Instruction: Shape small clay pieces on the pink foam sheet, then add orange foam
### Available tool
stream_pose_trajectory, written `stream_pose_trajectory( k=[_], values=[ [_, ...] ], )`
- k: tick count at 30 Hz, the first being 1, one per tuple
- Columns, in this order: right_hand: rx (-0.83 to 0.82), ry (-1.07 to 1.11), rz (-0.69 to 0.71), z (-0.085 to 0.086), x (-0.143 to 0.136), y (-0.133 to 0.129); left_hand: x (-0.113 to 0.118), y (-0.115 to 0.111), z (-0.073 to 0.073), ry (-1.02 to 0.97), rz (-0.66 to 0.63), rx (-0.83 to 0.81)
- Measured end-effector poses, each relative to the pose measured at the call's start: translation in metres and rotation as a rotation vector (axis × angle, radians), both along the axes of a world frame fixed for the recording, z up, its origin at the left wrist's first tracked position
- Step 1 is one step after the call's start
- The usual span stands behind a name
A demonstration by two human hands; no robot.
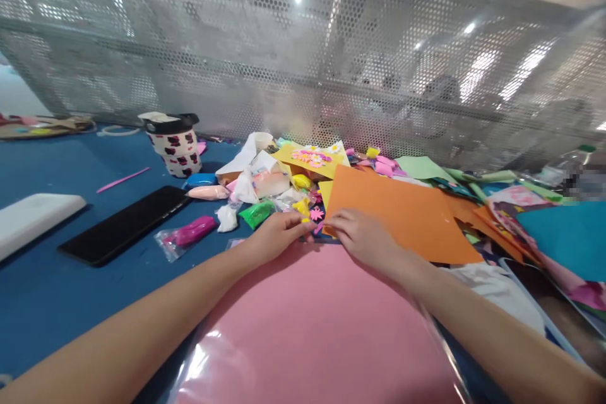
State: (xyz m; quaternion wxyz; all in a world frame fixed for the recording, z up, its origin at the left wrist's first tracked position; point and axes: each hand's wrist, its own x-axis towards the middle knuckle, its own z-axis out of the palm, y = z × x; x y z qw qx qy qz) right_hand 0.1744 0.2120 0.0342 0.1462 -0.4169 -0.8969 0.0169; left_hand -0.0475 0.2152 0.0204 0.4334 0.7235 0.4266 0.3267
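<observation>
Pink sheet [322, 328] in a glossy clear sleeve [199, 363] fills the near middle of the view, its far edge right up at both hands, one forearm along each side. L hand [277, 240] is at the far edge, thumb and fingers curled in close together; can't tell whether anything small is pinched btwn the tips. R hand [364, 237] is opp. it, fingers bent and bunched, tips near the L hand's but w/ a narrow gap btwn; can't tell what, if anything, they grip (too small and blurred).

Just beyond the fingertips: a pink flower [316, 214]. Orange sheet [398, 208] lies beyond and to the right of the R hand, teal sheet [568, 237] farther right.

Left of the L hand, on the blue table [42, 303]: green packet [257, 213], white packet [227, 218], magenta packet [196, 231], then a black phone [125, 224] and part of a white slab [40, 221]. Pink stick [123, 180] and patterned cup [175, 145] stand farther back, i.e. the cup upright, the stick flat. Behind everything, a perforated metal screen [237, 44].
</observation>
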Motion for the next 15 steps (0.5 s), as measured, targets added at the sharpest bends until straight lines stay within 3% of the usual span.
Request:
stream_pose_trajectory(
  k=[4, 7, 11, 15],
  values=[
    [0.082, -0.339, 0.012, 0.008, -0.021, 0.011, -0.004, 0.004, -0.005, -0.008, -0.051, 0.011],
    [0.089, -0.420, 0.070, 0.010, -0.034, 0.018, -0.005, 0.004, -0.007, 0.019, -0.072, 0.085],
    [0.020, -0.356, 0.137, 0.019, -0.041, 0.027, -0.004, -0.001, -0.002, 0.036, -0.074, 0.153],
    [-0.047, -0.129, 0.154, 0.029, -0.039, 0.034, -0.006, -0.006, 0.001, 0.056, -0.064, 0.234]
  ],
)
